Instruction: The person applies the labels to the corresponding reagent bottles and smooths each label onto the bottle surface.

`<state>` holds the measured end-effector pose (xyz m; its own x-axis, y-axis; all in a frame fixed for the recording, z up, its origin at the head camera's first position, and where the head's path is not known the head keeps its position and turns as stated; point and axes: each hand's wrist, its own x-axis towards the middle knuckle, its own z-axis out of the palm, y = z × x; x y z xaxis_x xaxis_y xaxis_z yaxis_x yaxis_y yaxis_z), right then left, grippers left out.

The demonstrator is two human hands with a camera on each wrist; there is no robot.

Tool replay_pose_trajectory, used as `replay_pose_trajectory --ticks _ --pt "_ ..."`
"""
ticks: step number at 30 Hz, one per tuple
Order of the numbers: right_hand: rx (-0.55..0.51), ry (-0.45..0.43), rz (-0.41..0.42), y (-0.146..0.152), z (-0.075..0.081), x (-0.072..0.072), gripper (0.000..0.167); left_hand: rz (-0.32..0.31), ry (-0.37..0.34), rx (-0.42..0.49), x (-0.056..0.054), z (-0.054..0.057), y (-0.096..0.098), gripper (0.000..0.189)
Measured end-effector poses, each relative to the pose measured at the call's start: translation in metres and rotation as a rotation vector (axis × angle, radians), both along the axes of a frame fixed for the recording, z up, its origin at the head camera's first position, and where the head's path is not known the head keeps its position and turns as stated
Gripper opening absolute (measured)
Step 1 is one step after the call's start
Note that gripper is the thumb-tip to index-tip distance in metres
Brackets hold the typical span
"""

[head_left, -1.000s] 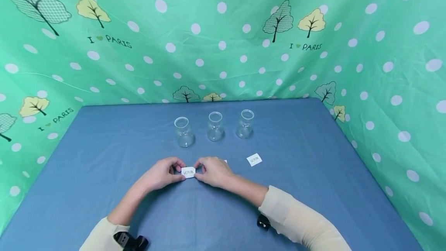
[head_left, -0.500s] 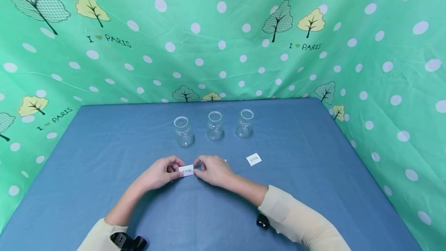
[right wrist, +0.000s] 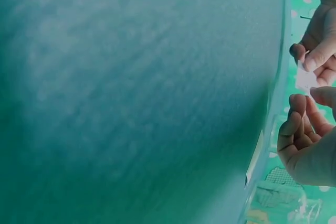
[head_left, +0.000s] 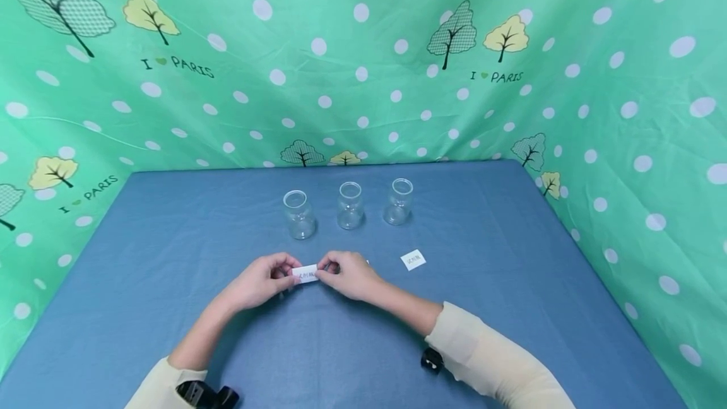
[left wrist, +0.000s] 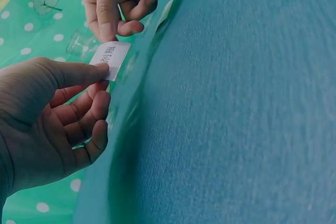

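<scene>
A small white paper label [head_left: 305,274] with printed characters is held up between the two hands over the blue table. My left hand [head_left: 264,283] pinches its left end, the thumb lying across the printed face in the left wrist view. At the opposite end, the thumb and index finger of my right hand [head_left: 349,276] pinch the edge. The right wrist view shows the label [right wrist: 304,78] as a pale, washed-out patch between both hands. Another white label [head_left: 413,260] lies flat to the right. A third is almost wholly hidden behind the right hand, only a sliver showing.
Three clear glass jars stand upright in a row beyond the hands: a left jar [head_left: 299,216], a middle jar [head_left: 350,207] and a right jar [head_left: 398,204]. Behind the blue tablecloth [head_left: 483,333] hangs a green polka-dot curtain [head_left: 363,74].
The label has moved slightly up and left and tilted, with the left thumb now over its face. The right hand has shifted a little along its edge. Jars and the label at right stay put.
</scene>
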<state>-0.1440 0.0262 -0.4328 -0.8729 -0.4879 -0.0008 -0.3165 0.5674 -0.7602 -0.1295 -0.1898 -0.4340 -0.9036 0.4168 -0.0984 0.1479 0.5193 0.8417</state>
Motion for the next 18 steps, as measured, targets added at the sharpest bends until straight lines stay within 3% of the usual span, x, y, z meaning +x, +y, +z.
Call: replay_pose_trajectory --ticks 8,18 --pt "-0.158 -0.223 -0.022 0.006 0.001 -0.002 0.012 0.038 -0.02 0.029 0.002 0.005 0.007 0.022" --pt "-0.212 -0.274 -0.059 0.016 0.009 -0.007 0.015 0.04 -0.04 0.046 -0.006 0.002 0.008 0.022"
